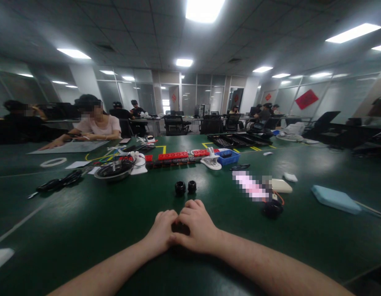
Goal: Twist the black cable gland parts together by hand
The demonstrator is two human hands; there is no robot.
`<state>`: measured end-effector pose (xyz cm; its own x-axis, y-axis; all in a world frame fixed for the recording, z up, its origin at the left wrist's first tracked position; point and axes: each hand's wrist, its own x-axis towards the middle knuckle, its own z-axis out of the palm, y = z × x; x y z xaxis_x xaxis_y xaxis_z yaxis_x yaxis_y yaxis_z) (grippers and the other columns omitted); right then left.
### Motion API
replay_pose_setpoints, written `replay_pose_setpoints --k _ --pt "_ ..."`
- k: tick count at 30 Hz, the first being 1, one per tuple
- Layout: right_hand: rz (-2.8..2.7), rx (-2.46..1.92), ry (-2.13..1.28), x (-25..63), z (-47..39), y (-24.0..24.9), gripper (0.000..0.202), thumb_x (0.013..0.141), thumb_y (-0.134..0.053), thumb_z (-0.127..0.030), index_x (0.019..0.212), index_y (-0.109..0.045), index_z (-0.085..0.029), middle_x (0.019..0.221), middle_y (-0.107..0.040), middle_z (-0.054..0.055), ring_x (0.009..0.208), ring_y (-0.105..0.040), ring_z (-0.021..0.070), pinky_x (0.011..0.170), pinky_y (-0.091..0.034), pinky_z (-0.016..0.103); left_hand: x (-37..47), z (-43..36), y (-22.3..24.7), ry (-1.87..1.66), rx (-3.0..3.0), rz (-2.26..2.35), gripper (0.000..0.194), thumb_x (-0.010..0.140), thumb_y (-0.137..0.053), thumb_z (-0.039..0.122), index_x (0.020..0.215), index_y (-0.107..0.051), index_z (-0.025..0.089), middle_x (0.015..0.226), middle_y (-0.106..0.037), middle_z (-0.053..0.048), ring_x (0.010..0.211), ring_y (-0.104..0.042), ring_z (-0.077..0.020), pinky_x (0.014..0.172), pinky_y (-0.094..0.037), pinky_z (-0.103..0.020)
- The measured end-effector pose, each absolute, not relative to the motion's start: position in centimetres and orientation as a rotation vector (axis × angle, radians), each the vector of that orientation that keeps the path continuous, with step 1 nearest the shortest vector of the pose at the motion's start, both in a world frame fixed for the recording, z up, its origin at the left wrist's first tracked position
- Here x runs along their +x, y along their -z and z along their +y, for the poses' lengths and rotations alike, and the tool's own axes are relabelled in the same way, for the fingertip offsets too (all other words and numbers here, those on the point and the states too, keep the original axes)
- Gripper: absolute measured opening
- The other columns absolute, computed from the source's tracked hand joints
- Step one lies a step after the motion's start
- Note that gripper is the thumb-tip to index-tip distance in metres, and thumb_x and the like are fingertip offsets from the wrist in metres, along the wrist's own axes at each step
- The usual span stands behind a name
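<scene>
My left hand (pixel 161 232) and my right hand (pixel 198 226) rest together on the green table (pixel 85 230), fingers curled toward each other. Between them sits a small dark object (pixel 180 227), mostly hidden by the fingers of both hands. Two small black round parts (pixel 180 188) (pixel 192 186) stand side by side on the table just beyond my hands, apart from them.
A row of red and black blocks (pixel 173 156), a blue bin (pixel 228 156) and a white clamp (pixel 211 161) lie farther back. A light blue case (pixel 335 199) lies right, black cables (pixel 59 181) left. A seated person (pixel 94 123) works far left.
</scene>
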<state>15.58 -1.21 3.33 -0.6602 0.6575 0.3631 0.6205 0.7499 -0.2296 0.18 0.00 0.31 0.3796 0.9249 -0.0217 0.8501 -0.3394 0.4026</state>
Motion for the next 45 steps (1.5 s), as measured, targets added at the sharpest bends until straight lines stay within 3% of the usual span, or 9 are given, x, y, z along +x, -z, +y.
replay_pose_setpoints --k 5,10,19,23,31,45 --pt "-2.579 -0.809 0.002 15.4 -1.4 -2.9 0.035 0.072 -0.052 -0.052 0.067 -0.058 -0.018 0.074 -0.059 0.002 0.082 -0.041 0.018 0.082 -0.025 0.036 0.4 0.3 0.4 -0.342 2.312 1.578 0.023 0.063 -0.058 0.039 0.076 -0.057 0.02 0.082 -0.054 0.0 0.079 -0.049 -0.0174 0.076 -0.036 -0.03" --pt "-2.619 -0.745 0.059 15.4 -1.6 -2.6 0.037 0.073 -0.05 -0.053 0.069 -0.06 -0.018 0.076 -0.06 0.003 0.086 -0.043 0.0184 0.096 -0.016 0.04 0.4 0.1 0.3 -0.398 2.304 1.544 0.021 0.066 -0.056 0.035 0.081 -0.057 0.021 0.085 -0.055 0.0 0.081 -0.05 -0.0167 0.078 -0.035 -0.029" --pt "-2.58 -0.718 -0.023 15.5 -2.4 -3.0 0.038 0.07 -0.053 -0.052 0.087 -0.057 -0.018 0.085 -0.063 0.004 0.095 -0.045 0.0199 0.102 -0.003 0.042 0.0 0.0 0.3 -0.446 2.356 1.527 0.018 0.068 -0.055 0.032 0.081 -0.058 0.021 0.085 -0.055 -0.001 0.081 -0.049 -0.0165 0.076 -0.035 -0.029" --pt "-2.563 -0.744 -0.07 15.6 -2.6 -2.6 0.032 0.07 -0.054 -0.048 0.082 -0.056 -0.019 0.08 -0.063 0.003 0.098 -0.044 0.02 0.102 0.001 0.043 0.0 0.0 0.0 -0.415 2.324 1.545 0.017 0.068 -0.054 0.029 0.083 -0.059 0.022 0.084 -0.054 0.0 0.08 -0.048 -0.0157 0.075 -0.034 -0.029" --pt "-2.439 -0.834 -0.025 15.8 -3.1 -1.7 0.012 0.072 -0.05 -0.028 0.079 -0.056 -0.02 0.074 -0.06 0.001 0.095 -0.044 0.0189 0.102 -0.001 0.044 0.1 -0.1 -0.5 -0.455 2.245 1.618 0.01 0.065 -0.052 0.022 0.073 -0.058 0.02 0.08 -0.053 0.0 0.079 -0.048 -0.0163 0.073 -0.034 -0.029" --pt "-2.379 -0.968 0.072 16.5 -2.1 -1.8 0.014 0.074 -0.047 -0.025 0.065 -0.055 -0.019 0.067 -0.058 0.0 0.084 -0.044 0.0185 0.097 -0.011 0.043 0.1 -0.2 -0.9 -0.461 2.194 1.687 0.013 0.063 -0.056 0.03 0.07 -0.057 0.018 0.079 -0.052 0.0 0.078 -0.048 -0.017 0.073 -0.036 -0.029"
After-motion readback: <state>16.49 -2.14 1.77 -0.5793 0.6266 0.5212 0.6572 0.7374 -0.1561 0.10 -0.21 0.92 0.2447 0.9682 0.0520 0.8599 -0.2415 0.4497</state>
